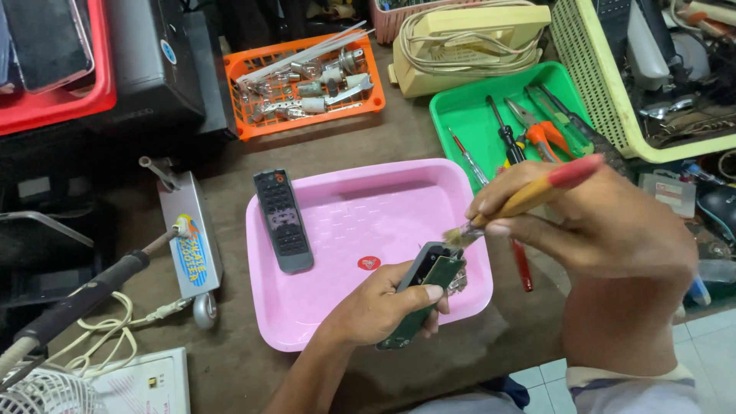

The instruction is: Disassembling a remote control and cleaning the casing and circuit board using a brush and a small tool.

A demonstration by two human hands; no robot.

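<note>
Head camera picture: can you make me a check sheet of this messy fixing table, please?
Surface: brown table, crowded.
Job's things: green circuit board in left hand; paintbrush in right hand, bristles at the board's top, above pink tray.
Clutter: remote cover lying across the tray's left rim; orange basket of metal parts; green tray of screwdrivers and pliers.
Grippers: both hands gripping.
Cables: cream cord by soldering iron.
Surroundings: yellow crate, tiled floor.

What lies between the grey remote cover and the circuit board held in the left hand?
Only bare pink tray floor and a small red sticker, in the head view.
</note>
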